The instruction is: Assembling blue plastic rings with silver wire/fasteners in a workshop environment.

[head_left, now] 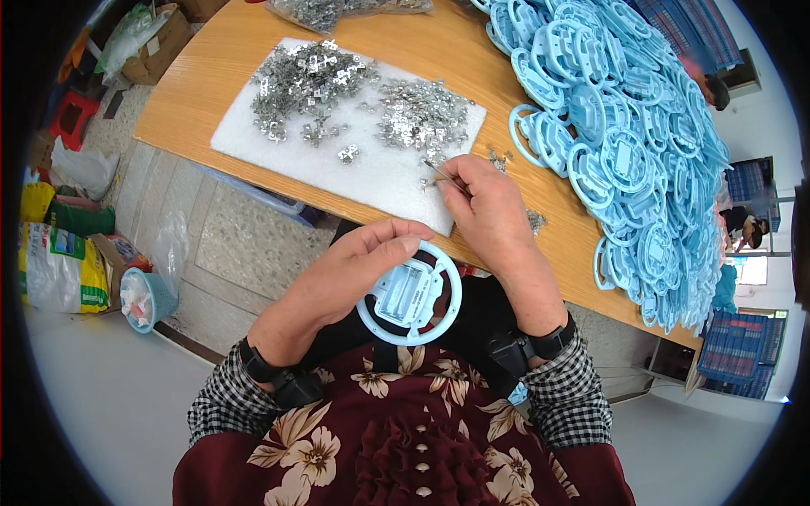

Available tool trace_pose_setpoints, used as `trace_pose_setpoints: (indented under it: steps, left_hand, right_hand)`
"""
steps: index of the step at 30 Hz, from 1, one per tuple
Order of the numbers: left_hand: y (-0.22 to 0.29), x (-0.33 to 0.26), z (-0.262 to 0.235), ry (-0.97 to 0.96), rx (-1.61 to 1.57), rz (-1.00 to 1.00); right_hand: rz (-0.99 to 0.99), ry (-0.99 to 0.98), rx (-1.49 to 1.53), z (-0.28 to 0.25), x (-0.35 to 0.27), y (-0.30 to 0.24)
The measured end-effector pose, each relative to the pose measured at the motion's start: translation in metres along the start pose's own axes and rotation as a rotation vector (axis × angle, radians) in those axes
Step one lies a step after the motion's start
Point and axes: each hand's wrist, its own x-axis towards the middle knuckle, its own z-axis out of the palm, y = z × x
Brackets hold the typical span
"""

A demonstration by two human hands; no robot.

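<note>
Over my lap, my left hand (pixel 364 259) grips a light blue plastic toy steering wheel (pixel 456 291) by its upper rim. The wheel's back faces up, with a rectangular recess in its hub. My right hand (pixel 488 207) is closed on thin metal tweezers (pixel 440 172), whose tip points into the near edge of a heap of small metal pieces (pixel 422 118). Whether the tip pinches a piece is too small to tell. That heap lies on a white foam sheet (pixel 380 181), beside a larger heap of metal clips (pixel 304 80).
A tall pile of light blue steering wheels (pixel 624 160) covers the right of the wooden table (pixel 190 93). Loose metal bits (pixel 535 221) lie near my right wrist. A clear bag (pixel 337 10) sits at the far edge. On the floor at left stands a small blue bin (pixel 150 299).
</note>
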Motion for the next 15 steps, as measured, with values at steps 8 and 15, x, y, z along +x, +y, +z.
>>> trace_pose_setpoints:
  steps: [8, 15]
  left_hand:
    - [0.011, 0.007, 0.008, 0.044, -0.025, -0.042]
    - [0.009, 0.015, 0.023, 0.03, 0.096, -0.014]
  right_hand:
    - [-0.137, 0.041, 0.063, -0.016, -0.023, -0.007]
    - [-0.21, 0.069, 0.071, -0.029, -0.05, -0.011]
